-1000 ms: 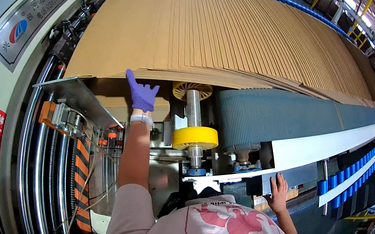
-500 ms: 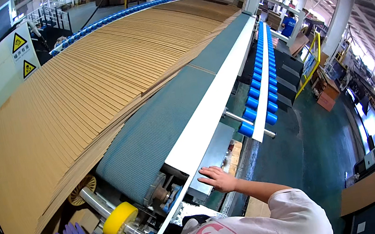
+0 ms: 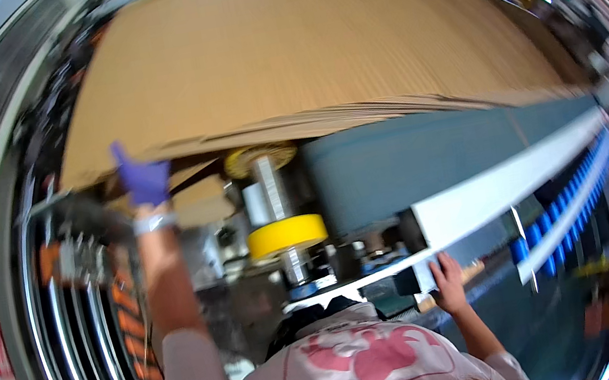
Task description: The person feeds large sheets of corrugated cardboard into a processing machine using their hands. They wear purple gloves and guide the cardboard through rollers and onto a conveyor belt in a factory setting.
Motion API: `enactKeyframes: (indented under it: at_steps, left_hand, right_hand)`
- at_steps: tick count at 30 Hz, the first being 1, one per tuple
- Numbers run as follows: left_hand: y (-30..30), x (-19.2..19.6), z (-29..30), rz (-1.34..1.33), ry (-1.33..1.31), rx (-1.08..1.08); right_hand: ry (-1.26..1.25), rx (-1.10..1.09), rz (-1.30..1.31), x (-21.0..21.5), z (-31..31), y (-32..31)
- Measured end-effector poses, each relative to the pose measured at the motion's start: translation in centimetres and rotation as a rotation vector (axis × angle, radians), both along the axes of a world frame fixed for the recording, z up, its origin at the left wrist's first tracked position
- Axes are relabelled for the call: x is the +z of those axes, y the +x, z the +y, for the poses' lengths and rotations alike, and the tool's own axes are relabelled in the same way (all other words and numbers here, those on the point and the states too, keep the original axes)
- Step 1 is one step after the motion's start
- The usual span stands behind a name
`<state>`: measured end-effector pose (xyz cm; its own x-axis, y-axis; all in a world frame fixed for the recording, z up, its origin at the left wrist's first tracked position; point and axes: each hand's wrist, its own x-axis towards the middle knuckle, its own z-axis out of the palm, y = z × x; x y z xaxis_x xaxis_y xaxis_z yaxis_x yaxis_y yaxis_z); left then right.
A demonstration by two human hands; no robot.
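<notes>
1. Overhead, a wide spread of overlapped cardboard sheets (image 3: pixel 312 44) is carried on a grey belt (image 3: pixel 428 157); its near edge overhangs at the left, where the left hand (image 3: pixel 143 181), in a purple glove, is raised against the underside with one finger pointing up. Whether that hand is gripping the edge or only pressing it cannot be told through the blur.
2. Likely the greatest risk is judged to be at that edge: if the sheets are moving, the gloved fingers could be dragged or nipped between cardboard and machine frame.
3. A loosely supported edge could also sag or slip, and the overlapped sheets could be skewed.
4. Just beside the left forearm, an upright shaft carrying a yellow wheel (image 3: pixel 287 235) is seen; a sleeve could be caught there if it turns.
5. The right hand (image 3: pixel 449 282), bare, is closed over the end of the white rail (image 3: pixel 513 183), near blue rollers (image 3: pixel 566 214); a pinch is possible if the rail shifts.
6. Much is smeared by motion: the pipes and signs at the left cannot be made out, and the far end of the belt is bent and cut off at the rim.
</notes>
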<state>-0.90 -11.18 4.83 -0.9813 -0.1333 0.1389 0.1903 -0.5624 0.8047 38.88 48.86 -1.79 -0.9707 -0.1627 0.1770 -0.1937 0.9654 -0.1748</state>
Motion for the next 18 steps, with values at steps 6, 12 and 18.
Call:
enactKeyframes:
  at_steps: [6,12,18]
  left_hand:
    - [3.1,-1.2,3.1,-0.179,0.285,0.251]
    - [5.4,-6.3,4.5,-0.365,0.231,0.319]
    - [8.8,-19.9,1.0,-0.236,-0.058,0.143]
  right_hand:
    - [0.039,-0.004,-0.088,0.5,0.4,0.2]
    - [0.040,-0.019,-0.100,0.4,0.8,0.3]
    - [0.053,0.057,-0.032,0.1,0.6,-0.4]
